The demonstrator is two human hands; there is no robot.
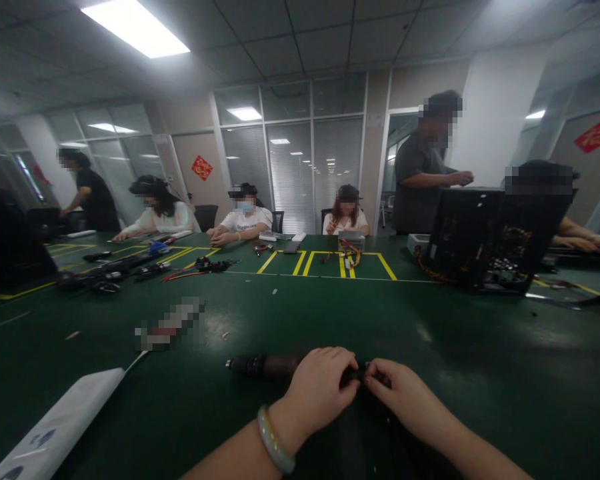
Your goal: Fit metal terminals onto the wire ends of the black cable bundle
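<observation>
A dark electric screwdriver (275, 366) lies sideways over the green table, its metal tip pointing left. My left hand (320, 380), with a pale bangle at the wrist, is wrapped round its body from above. At the tool's right end my right hand (395, 387) pinches something small and dark. What those fingertips hold is too dim and too covered to name. Both hands nearly meet there, fingertips close together.
A white power strip (55, 427) lies at the front left. Dark cables (115, 267) are heaped beyond it. A black computer case (495, 240) stands at the back right, on the green table (300, 307) with yellow tape lines. Several people sit or stand around the far side.
</observation>
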